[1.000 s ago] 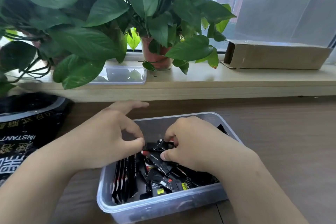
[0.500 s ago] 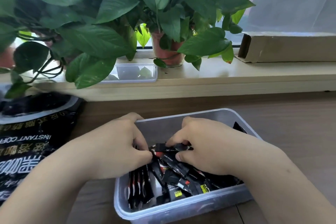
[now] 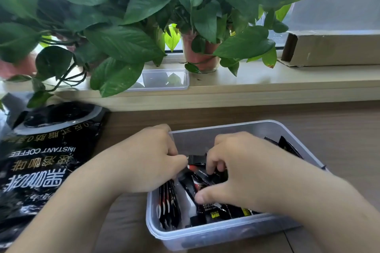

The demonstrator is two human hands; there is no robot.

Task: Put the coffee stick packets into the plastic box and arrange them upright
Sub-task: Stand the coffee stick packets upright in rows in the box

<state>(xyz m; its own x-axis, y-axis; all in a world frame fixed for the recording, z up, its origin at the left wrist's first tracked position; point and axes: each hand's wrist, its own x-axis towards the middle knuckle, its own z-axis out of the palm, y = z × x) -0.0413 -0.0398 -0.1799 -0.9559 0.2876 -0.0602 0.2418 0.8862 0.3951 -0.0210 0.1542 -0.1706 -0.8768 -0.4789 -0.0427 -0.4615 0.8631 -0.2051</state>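
Packets [image 3: 224, 210] are in the box [image 3: 226, 232]. Only a short row [image 3: 167, 205] is stood upright against the left wall; the rest are heaped flat in the middle and right. Most arranging is judged still left. One packet [image 3: 197, 159] is pinched at its ends by curled fingers of left hand [image 3: 144, 162] and right hand [image 3: 246, 172], above the heap. The box's far end is bare, so room is left for standing more. Bag [image 3: 41, 160] lies just beside the left forearm; its contents cannot be told.
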